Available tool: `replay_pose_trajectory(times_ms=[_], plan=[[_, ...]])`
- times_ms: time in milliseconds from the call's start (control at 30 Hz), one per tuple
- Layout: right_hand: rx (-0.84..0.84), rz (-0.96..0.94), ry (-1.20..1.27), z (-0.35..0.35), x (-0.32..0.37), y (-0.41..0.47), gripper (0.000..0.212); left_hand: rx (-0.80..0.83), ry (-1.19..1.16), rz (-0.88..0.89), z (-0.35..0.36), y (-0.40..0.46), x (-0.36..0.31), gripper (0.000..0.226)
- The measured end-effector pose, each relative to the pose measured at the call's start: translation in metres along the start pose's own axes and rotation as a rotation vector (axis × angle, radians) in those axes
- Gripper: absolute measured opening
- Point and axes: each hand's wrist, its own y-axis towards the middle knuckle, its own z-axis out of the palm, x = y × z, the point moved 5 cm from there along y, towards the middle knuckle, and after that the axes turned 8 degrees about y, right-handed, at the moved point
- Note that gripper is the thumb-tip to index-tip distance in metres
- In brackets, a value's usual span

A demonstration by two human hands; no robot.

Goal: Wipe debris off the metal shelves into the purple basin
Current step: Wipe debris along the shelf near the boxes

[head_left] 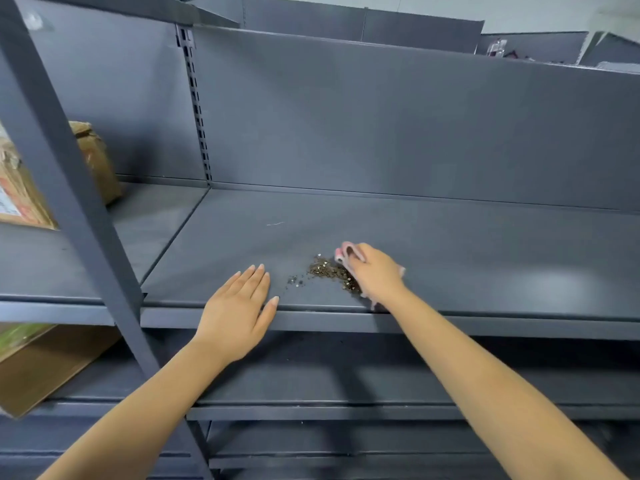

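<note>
A small heap of brown debris [330,273] lies near the front edge of the dark grey metal shelf [467,258], with a few loose specks [295,280] to its left. My right hand [375,271] grips a pink cloth [343,252] and presses it on the shelf just right of the heap. Left of the debris, my left hand [239,311] lies flat with straight fingers at the shelf's front edge. The purple basin is not in view.
A slanted grey upright post [79,202] crosses the left side. Cardboard boxes [20,188] stand on the left shelf, and another box [45,368] sits on the shelf below. A lower shelf [346,372] runs under my arms. The back panel [381,126] closes the rear.
</note>
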Motion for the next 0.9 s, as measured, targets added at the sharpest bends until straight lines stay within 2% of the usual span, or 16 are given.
replay_pose_trajectory(times_ms=[167,300,367,433,500,533,667,800,900], plan=[[0.122,-0.097,0.119,0.037,0.039,0.003,0.02,-0.017,-0.019,-0.009,-0.001,0.0,0.002,0.076],[0.062,-0.048,0.33,0.012,0.029,0.012,0.034,0.005,-0.033,0.026,0.002,0.0,0.006,0.074],[-0.002,-0.056,0.311,-0.008,0.016,0.023,0.034,0.045,-0.03,0.027,0.004,0.002,0.014,0.076],[-0.044,-0.052,0.236,-0.023,0.001,0.037,0.032,0.044,-0.038,0.006,0.005,0.005,0.023,0.088],[-0.043,-0.029,0.19,-0.028,-0.012,0.05,0.035,0.085,-0.102,0.0,0.011,0.007,0.028,0.102],[-0.032,-0.011,0.161,-0.026,-0.017,0.056,0.036,0.075,-0.103,-0.004,0.011,0.007,0.028,0.101],[0.081,-0.009,0.097,-0.002,-0.008,0.066,0.038,0.062,-0.029,-0.012,0.012,0.006,0.027,0.079],[0.257,-0.1,0.293,0.026,0.023,0.063,0.017,0.043,-0.009,0.018,0.01,0.007,0.027,0.077],[0.381,-0.162,0.36,0.042,0.038,0.053,0.019,0.031,-0.001,0.02,0.011,0.007,0.027,0.077]])
